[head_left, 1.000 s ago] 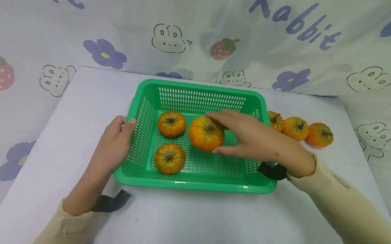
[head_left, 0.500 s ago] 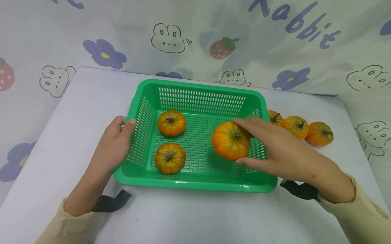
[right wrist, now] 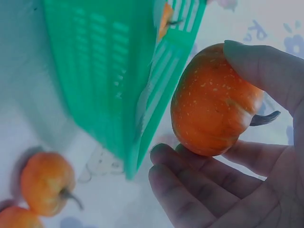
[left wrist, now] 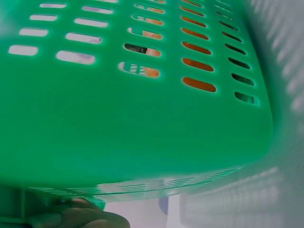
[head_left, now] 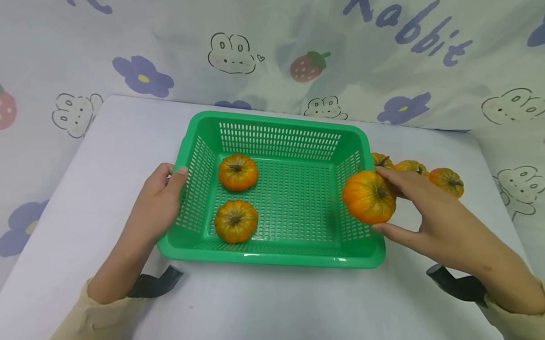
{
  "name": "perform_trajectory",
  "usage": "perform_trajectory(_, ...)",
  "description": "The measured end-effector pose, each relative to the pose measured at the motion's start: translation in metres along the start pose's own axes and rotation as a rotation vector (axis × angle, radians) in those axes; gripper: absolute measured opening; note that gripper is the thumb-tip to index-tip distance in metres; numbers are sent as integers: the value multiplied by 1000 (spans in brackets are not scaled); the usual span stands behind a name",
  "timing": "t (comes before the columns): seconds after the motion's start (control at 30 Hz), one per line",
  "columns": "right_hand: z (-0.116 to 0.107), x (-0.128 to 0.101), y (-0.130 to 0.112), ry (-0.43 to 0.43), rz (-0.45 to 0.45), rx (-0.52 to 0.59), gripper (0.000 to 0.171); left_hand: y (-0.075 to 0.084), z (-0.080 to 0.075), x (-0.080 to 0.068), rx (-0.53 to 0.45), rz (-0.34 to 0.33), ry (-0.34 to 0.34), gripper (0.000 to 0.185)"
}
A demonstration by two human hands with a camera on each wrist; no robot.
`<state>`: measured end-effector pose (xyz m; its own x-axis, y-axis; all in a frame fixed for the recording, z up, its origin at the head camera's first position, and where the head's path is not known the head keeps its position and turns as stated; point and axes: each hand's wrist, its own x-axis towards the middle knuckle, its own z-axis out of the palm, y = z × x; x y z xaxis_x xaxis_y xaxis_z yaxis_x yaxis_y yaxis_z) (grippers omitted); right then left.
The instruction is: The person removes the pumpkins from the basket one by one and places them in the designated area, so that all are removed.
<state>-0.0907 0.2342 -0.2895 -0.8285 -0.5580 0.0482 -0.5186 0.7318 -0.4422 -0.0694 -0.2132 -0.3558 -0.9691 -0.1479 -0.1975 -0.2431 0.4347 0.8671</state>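
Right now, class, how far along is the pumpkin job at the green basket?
Looks done: a row of three pumpkins lies on the table, right of the basket. In hand: the right hand grips a fourth pumpkin at the basket's right wall, brought from its middle a second ago; the left hand holds the left rim. Left: the far pumpkin and near pumpkin sit inside.
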Motion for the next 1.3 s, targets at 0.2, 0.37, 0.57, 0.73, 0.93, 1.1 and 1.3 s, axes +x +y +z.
perform_trajectory(0.2, -1, -15, 15, 50, 63, -13, 98, 0, 0, 0, -5, -2, 5, 53)
perform_trajectory(0.37, 0, -25, 26, 74, 101, -13, 98, -1, 0, 0, -10, 1, 3, 52)
perform_trajectory(0.57, 0, -32, 34, 74, 125, -10, 100, -1, 0, 1, -9, -3, 6, 54)
perform_trajectory(0.73, 3, -37, 40, 58, 173, -8, 100, 0, 0, 0, -12, -10, -1, 54)
perform_trajectory(0.93, 9, -43, 50, 49, 230, 1, 98, 0, 0, 0, -10, -13, -2, 54)
perform_trajectory(1.1, 17, -46, 59, 23, 285, 28, 96, 1, 0, 0, -3, -14, 1, 54)
perform_trajectory(1.3, 31, -45, 67, -16, 300, 63, 91, 1, 0, 0, -1, -17, -1, 54)
